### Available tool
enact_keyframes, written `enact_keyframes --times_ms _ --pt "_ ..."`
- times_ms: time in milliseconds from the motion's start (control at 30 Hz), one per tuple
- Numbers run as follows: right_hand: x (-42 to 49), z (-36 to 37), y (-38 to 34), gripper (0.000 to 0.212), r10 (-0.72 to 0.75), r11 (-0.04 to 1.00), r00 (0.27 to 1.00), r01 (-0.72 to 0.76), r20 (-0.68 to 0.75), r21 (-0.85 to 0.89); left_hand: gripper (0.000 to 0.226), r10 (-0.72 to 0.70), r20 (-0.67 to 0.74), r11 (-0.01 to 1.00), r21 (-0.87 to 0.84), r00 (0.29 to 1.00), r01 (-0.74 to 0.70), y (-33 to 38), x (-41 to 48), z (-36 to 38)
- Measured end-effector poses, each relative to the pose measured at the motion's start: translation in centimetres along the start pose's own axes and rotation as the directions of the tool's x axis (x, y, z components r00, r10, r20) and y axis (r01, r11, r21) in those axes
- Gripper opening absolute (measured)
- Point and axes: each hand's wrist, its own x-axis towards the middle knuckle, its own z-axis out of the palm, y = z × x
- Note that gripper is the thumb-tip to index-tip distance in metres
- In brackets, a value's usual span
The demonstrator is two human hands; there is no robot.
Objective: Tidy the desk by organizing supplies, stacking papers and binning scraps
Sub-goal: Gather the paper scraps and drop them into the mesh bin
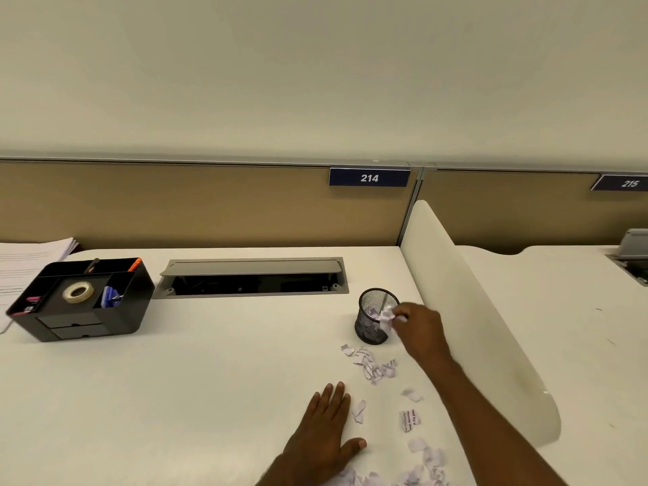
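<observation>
At right of centre in the frame, the right hand (pixel 419 327) closes its grip on a crumpled paper scrap (pixel 387 316), held at the rim of the black mesh cup (pixel 375 322) that serves as the bin; white scraps already show through the mesh, so binning appears well under way but not finished. The left hand (pixel 324 429) lies flat and open on the bench (pixel 210 380) at lower centre, holding nothing. Between and around the 2 hands, loose scraps remain: a cluster just below the cup (pixel 371 366), a few single pieces (pixel 408 420) further down, and a larger heap (pixel 420 464) at the bottom edge, partly cut off by the frame. At left of the frame, the black organizer (pixel 80 299) looks already sorted, with a tape roll (pixel 78 292) in its middle compartment, blue clips (pixel 111 298) to its right, an orange pen (pixel 134 264) at the back and small pink items (pixel 29 305), too small to identify, at its left end. Behind it, at the far left edge, a stack of papers (pixel 31 257) sits squared. Judged from this, supplies and papers seem done; clearing the remaining scraps is what is left.
</observation>
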Motion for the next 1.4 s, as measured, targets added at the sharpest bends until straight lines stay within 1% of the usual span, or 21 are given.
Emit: enact_keyframes --times_ms 33,100,200,267,333,433,567,700,733,800,867,933,967,1000,1067,1133,1167,1200,1267,1333,1400 --pt "0.9 -0.1 -0.8 0.015 -0.014 1.000 1.000 0.014 -0.005 0.006 0.096 0.000 -0.014 1.000 0.022 1.000 0.000 -0.1 0.1 -0.1" --pt "2.5 0.3 -2.1 0.015 -0.034 0.999 0.999 0.034 0.005 -0.021 0.094 -0.003 -0.030 0.999 0.052 1.000 0.005 -0.2 0.2 -0.3" --pt "4.3 1.6 -3.1 0.018 -0.064 0.979 0.995 0.078 0.078 -0.189 0.095 -0.008 0.032 1.000 0.029 0.999 0.007 -0.1 0.3 -0.4" --pt "5.0 2.5 -2.9 0.018 -0.033 0.955 0.990 0.071 0.137 -0.288 0.093 -0.001 0.027 0.999 0.047 1.000 0.000 -0.2 0.3 -0.4" --pt "5.2 3.2 -2.7 0.020 0.016 0.939 0.983 0.047 0.180 -0.341 0.091 0.019 0.002 0.999 0.047 1.000 -0.019 -0.2 0.4 -0.2" --pt "5.4 3.9 -2.5 0.024 0.022 0.948 0.982 0.039 0.188 -0.316 0.102 0.008 0.036 1.000 0.008 0.999 -0.009 -0.5 0.6 -0.1" --pt "5.6 4.2 -2.3 0.024 0.028 0.951 0.983 0.029 0.179 -0.307 0.102 0.013 0.024 1.000 0.016 1.000 -0.013 -0.4 0.7 -0.2" --pt "5.6 3.9 -2.0 0.021 0.044 0.965 0.986 -0.001 0.158 -0.264 0.097 0.018 0.081 1.000 -0.023 0.997 -0.017 -0.1 0.3 -0.6" --pt "5.5 3.7 -2.0 0.020 0.042 0.968 0.989 -0.005 0.144 -0.253 0.100 0.019 0.107 0.999 -0.039 0.994 -0.015 0.0 0.3 -0.6" --pt "5.0 3.3 -2.2 0.021 0.029 0.975 0.995 -0.006 0.098 -0.224 0.114 0.004 0.165 0.996 -0.085 0.986 0.010 0.2 0.3 -0.9" --pt "4.1 2.7 -2.3 0.021 -0.001 0.978 0.999 0.009 0.039 -0.210 0.123 -0.025 0.185 0.992 -0.119 0.982 0.048 0.0 0.3 -1.3" --pt "2.7 2.1 -2.1 0.020 -0.048 0.975 0.999 0.047 -0.001 -0.217 0.128 0.033 0.202 0.973 -0.228 0.979 0.014 -0.2 0.7 -0.8" --pt "1.8 1.7 -1.9 0.019 -0.073 0.974 0.997 0.069 -0.013 -0.216 0.133 0.058 0.278 0.950 -0.311 0.959 0.033 -0.3 0.6 -0.8" --pt "0.9 1.4 -1.6 0.017 -0.092 0.975 0.996 0.086 -0.021 -0.204 0.138 0.067 0.309 0.938 -0.344 0.949 0.046 -0.4 0.6 -0.7" --pt "-1.2 0.7 -1.0 0.012 -0.077 0.986 0.997 0.075 -0.008 -0.148 0.140 0.059 0.319 0.944 -0.325 0.946 0.051 -0.3 0.7 -1.1" --pt "-3.6 0.1 0.4 0.009 -0.009 0.993 0.996 0.019 0.085 -0.119 0.140 0.031 0.326 0.939 -0.333 0.945 0.084 0.2 0.5 -1.7" --pt "-4.7 -0.1 1.2 0.014 0.033 0.989 0.986 -0.009 0.163 -0.148 0.140 0.016 0.305 0.938 -0.334 0.952 0.091 0.4 0.4 -2.0" --pt "-5.9 -0.2 2.1 0.024 0.089 0.977 0.964 -0.035 0.251 -0.211 0.141 0.014 0.290 0.943 -0.322 0.957 0.083 0.9 0.1 -2.1" --pt "-8.2 -0.6 3.9 0.056 0.224 0.924 0.889 -0.064 0.399 -0.376 0.145 0.036 0.283 0.958 -0.283 0.958 0.048 2.2 -0.6 -2.3" --pt "-10.3 -0.8 5.3 0.085 0.343 0.861 0.820 -0.079 0.458 -0.503 0.148 0.060 0.311 0.970 -0.242 0.948 0.018 3.5 -1.7 -1.8" --pt "-12.1 -1.2 6.0 0.101 0.407 0.806 0.794 -0.080 0.451 -0.587 0.148 0.071 0.351 0.981 -0.192 0.934 -0.003 4.8 -2.8 -1.1"
